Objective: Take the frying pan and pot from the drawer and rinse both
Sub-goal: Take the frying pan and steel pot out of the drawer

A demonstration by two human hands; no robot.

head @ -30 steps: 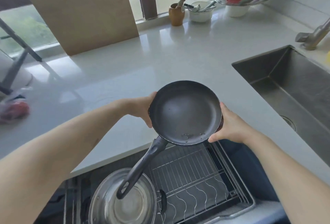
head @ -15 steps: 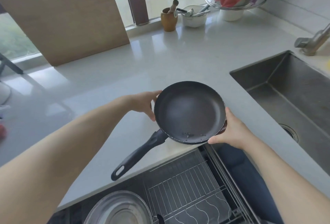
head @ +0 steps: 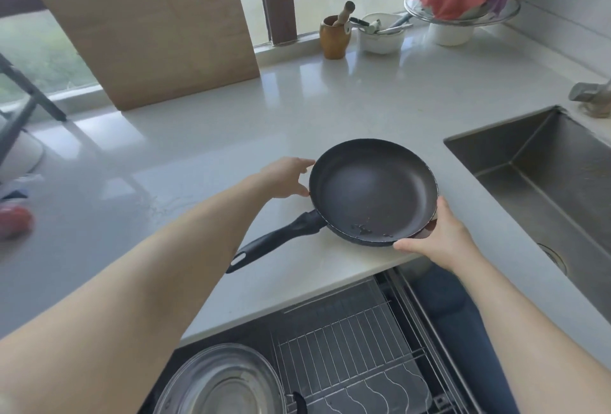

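The frying pan [head: 372,190] sits at the near part of the pale counter [head: 205,136], between the two hands, with its dark inside facing up and a few small specks near its front rim. Whether its base rests fully on the counter or is held just above it cannot be told. Its black handle [head: 277,241] points toward the lower left, passing under the left forearm, and ends just short of the counter's front edge.

The left hand [head: 286,177] is at the pan's left rim, fingers loosely spread, with the fingertips touching or almost touching the rim; it does not wrap around anything. The right hand [head: 438,237] grips the pan's near right edge, thumb lying along the front of the rim and fingers curled under the side.

Below the counter edge the drawer [head: 357,341] stands open, showing a wire rack. In its left part lies the pot [head: 220,380], a shiny steel vessel seen from above, well apart from both hands.

To the right of the pan is the steel sink [head: 542,175], with the faucet [head: 591,96] at its far corner. A wooden cutting board [head: 148,27] leans against the window at the back.
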